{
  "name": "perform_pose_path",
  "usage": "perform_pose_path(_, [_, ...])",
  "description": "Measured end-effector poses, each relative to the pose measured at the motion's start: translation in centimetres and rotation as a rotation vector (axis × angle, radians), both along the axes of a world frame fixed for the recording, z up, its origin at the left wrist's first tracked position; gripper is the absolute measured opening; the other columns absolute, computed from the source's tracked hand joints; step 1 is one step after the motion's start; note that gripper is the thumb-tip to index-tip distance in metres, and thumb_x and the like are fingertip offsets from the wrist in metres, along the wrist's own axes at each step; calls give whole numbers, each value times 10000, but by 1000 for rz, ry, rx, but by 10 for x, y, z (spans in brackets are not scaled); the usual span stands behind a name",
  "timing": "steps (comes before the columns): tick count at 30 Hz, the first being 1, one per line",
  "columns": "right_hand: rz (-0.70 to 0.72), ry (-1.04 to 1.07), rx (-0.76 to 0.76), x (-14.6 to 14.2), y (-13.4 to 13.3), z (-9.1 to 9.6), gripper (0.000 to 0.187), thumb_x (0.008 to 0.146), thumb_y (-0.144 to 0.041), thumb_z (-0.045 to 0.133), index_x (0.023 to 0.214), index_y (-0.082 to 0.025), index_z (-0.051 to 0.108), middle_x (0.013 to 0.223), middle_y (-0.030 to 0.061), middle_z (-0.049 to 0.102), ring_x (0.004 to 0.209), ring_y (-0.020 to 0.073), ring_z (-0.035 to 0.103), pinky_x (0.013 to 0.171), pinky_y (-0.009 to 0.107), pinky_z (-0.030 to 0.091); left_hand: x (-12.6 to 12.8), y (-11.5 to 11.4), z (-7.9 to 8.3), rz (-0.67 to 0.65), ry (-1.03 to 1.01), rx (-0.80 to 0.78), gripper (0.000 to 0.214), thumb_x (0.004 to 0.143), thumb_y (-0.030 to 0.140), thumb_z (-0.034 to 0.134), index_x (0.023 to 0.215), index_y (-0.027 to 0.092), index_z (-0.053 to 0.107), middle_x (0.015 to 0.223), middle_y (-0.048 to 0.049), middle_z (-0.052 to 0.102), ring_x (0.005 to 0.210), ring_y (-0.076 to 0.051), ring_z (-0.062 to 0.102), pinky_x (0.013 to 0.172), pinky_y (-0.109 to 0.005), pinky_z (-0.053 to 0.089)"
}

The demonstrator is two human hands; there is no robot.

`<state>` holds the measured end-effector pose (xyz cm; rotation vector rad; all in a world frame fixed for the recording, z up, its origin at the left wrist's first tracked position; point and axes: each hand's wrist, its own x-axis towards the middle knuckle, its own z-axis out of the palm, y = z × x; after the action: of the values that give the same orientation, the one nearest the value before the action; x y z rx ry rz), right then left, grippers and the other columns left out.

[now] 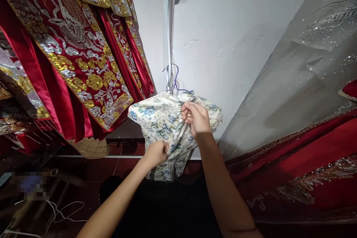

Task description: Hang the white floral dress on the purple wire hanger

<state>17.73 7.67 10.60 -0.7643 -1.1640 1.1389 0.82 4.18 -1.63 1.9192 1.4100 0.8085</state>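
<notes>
A short-sleeved floral garment (156,113), white with blue and yellow patterns, hangs in front of me on a purple hanger (176,78). The hanger's hook is at a white metal strip (169,26) on the wall. With its fingers curled closed, my right hand (196,117) grips the garment's front edge near the neckline. Lower down, my left hand (157,153) is also closed, pinching the front edge of the cloth. The exact bits of fabric between the fingers are partly hidden.
Red costumes with gold and silver sequins (92,67) hang at the left. On the right hang clear plastic-covered garments (292,93), with red beaded cloth (320,156). A white cable (60,212) lies at the lower left, over a dark red tiled floor (103,169).
</notes>
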Motion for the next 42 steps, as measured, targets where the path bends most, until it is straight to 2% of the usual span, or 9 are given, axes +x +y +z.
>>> perform_pose_path(4, [40,-154,32,-2,-11,5,263,851,-340,591,663,-159,621,501,-12,548,432,73,442,423,193,320,3,9,85,-15,-281,437,389,912,269,564,1298,236,590,964,-57,686,841,-196,618,801,-305,449])
perform_pose_path(7, [10,-217,114,-5,-16,11,291,883,-375,577,688,-163,625,502,-16,545,441,80,443,453,208,331,7,18,133,-26,-242,695,262,955,284,531,1175,222,657,1002,-56,690,885,-178,617,841,-307,458])
perform_pose_path(10, [-70,-240,169,-7,-11,2,314,900,-421,571,719,-168,620,521,-23,523,471,89,441,473,220,325,11,25,150,-52,-115,827,186,955,275,540,957,178,698,956,-63,690,934,-192,616,872,-330,457])
perform_pose_path(14, [-55,-388,76,-11,-2,-40,303,893,-392,560,697,-170,623,508,-36,465,451,94,374,450,241,254,-2,31,145,136,-190,883,169,950,276,554,937,164,679,922,-50,682,895,-175,612,842,-315,461])
perform_pose_path(18, [8,-444,1,-15,-15,-81,304,862,-301,531,586,-182,574,478,-34,444,454,106,391,467,250,269,-49,45,126,475,-689,825,172,919,325,598,919,163,658,900,-31,652,847,-141,606,794,-264,481])
perform_pose_path(23, [132,-345,-70,-21,-48,-104,292,839,-270,527,560,-186,554,469,-33,448,457,110,428,491,247,309,-90,63,59,619,-1266,238,145,891,290,560,836,160,593,828,-73,674,818,-181,657,796,-363,539])
perform_pose_path(27, [87,-272,-102,-10,-63,-112,311,837,-256,516,536,-186,549,450,-32,446,430,102,403,496,257,309,-69,55,10,700,-1134,261,149,861,288,589,837,143,613,849,-76,668,882,-191,658,870,-363,514])
perform_pose_path(34, [55,-207,-108,21,-59,-119,349,838,-246,517,493,-194,528,381,-38,395,403,98,343,501,270,297,-56,45,58,506,-623,823,258,958,425,516,997,192,619,1089,-67,611,1122,-193,568,1031,-324,398])
perform_pose_path(42, [281,-224,-153,-5,-59,-126,290,825,-206,509,551,-174,595,436,-32,455,415,91,389,497,250,320,-74,83,30,581,-1126,557,341,862,507,609,882,179,515,816,17,513,707,-97,517,688,-208,444])
